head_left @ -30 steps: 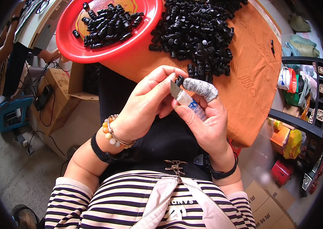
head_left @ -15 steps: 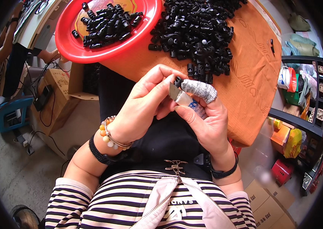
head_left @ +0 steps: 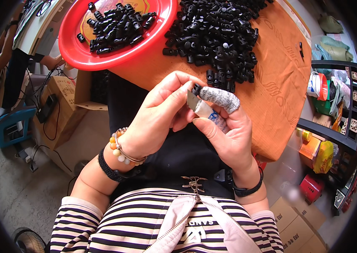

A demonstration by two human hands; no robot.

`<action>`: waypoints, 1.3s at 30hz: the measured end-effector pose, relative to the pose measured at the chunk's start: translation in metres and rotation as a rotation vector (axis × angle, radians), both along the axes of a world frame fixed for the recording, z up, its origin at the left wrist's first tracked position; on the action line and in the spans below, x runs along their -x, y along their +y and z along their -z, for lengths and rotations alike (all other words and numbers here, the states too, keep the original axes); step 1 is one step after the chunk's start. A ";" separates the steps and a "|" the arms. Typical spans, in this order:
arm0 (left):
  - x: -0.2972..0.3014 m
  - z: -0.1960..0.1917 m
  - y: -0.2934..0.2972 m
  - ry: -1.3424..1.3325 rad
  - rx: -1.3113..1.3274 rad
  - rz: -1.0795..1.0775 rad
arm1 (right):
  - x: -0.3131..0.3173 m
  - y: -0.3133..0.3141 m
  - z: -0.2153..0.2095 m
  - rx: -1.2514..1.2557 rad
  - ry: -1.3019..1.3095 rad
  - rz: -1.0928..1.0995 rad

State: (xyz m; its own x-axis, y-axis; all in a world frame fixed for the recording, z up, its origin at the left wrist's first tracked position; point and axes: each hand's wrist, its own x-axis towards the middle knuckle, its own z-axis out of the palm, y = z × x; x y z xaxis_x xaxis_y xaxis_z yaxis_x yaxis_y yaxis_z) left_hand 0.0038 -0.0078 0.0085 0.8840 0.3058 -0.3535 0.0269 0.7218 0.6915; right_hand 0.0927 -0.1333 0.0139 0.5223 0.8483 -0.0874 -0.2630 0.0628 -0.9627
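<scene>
Compared with the frame one second earlier, both hands sit in nearly the same place above the lap, and the small black plastic part (head_left: 196,89) remains at the fingertips beside the blade tip. At far left, a cardboard box (head_left: 62,105) stands below the table edge. On the orange cloth (head_left: 279,92), the red tray (head_left: 115,59) holds a small batch of black parts, and to its right lies the loose pile of black parts (head_left: 216,38). The left hand (head_left: 153,126) pinches the part between thumb and forefinger. The right hand (head_left: 225,135) grips a small knife (head_left: 203,110), its forefinger wrapped in a grey fabric guard (head_left: 222,99). Risk: the blade works close to the unguarded left fingertips, so a slip could cut them. Excess pinch pressure could flick the part off into the lap.
</scene>
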 end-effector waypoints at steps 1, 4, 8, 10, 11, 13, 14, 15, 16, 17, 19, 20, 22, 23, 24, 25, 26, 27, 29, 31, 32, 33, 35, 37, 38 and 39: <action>0.000 0.000 0.000 -0.001 -0.001 -0.001 | 0.000 0.000 0.000 0.006 -0.005 -0.005; 0.000 0.001 -0.001 -0.002 -0.002 -0.003 | 0.000 -0.001 0.001 0.010 -0.017 -0.014; 0.001 0.000 -0.001 0.003 -0.031 -0.004 | -0.001 -0.002 0.000 0.010 -0.017 -0.023; 0.002 0.000 0.000 -0.011 -0.050 0.019 | -0.001 -0.002 -0.002 0.015 -0.024 -0.020; 0.003 0.001 0.001 -0.024 -0.069 0.040 | -0.001 -0.003 -0.002 0.021 -0.030 -0.019; 0.005 0.002 0.002 -0.027 -0.047 0.049 | -0.001 -0.004 -0.001 0.016 -0.026 -0.021; 0.005 0.003 0.002 -0.030 -0.024 0.057 | -0.001 -0.004 -0.001 0.010 -0.021 -0.023; 0.005 0.003 0.003 -0.031 -0.024 0.057 | -0.001 -0.004 0.000 0.010 -0.022 -0.023; 0.005 0.002 0.003 -0.031 0.004 0.061 | -0.001 -0.004 0.001 0.008 -0.028 -0.019; 0.005 0.002 0.003 -0.030 0.032 0.065 | -0.001 -0.004 0.001 0.005 -0.034 -0.015; 0.006 0.002 0.004 -0.033 0.039 0.074 | -0.002 -0.004 0.004 0.008 -0.043 -0.013; 0.006 0.001 0.005 -0.035 0.045 0.083 | -0.002 -0.004 0.004 0.011 -0.051 -0.011; 0.006 0.001 0.005 -0.026 0.048 0.076 | -0.004 -0.004 0.002 0.027 -0.055 -0.024; 0.005 0.001 0.004 -0.017 0.050 0.068 | -0.004 -0.004 0.001 0.042 -0.060 -0.038; 0.005 0.000 0.004 -0.017 0.050 0.069 | -0.005 -0.003 0.000 0.041 -0.059 -0.038; 0.004 0.000 0.004 -0.020 0.101 0.063 | -0.005 -0.001 0.000 0.033 -0.012 -0.027; 0.003 0.000 0.005 -0.023 0.153 0.056 | -0.005 0.000 0.000 0.025 0.036 -0.017; 0.003 0.001 0.005 -0.025 0.154 0.058 | -0.007 -0.001 0.001 0.026 0.034 -0.015; 0.003 0.005 0.005 -0.022 0.217 0.047 | -0.013 -0.004 0.001 0.010 -0.018 -0.008; 0.004 0.008 0.006 -0.032 0.225 0.068 | -0.011 -0.001 0.001 0.002 0.000 0.024; 0.004 0.009 0.005 -0.043 0.234 0.087 | -0.011 0.001 0.001 -0.005 0.016 0.055; 0.004 0.008 0.005 -0.042 0.234 0.091 | -0.014 0.004 0.007 -0.065 0.026 0.010; 0.001 0.005 0.002 -0.005 0.241 0.055 | -0.007 0.011 0.002 -0.065 0.080 0.033; 0.001 0.004 0.000 0.006 0.226 0.061 | -0.009 0.014 0.003 -0.061 0.078 -0.025; 0.000 0.004 -0.001 0.017 0.212 0.062 | -0.010 0.015 0.003 -0.063 0.078 -0.020; 0.000 0.004 -0.001 0.017 0.211 0.067 | -0.011 0.017 0.003 -0.032 0.049 -0.031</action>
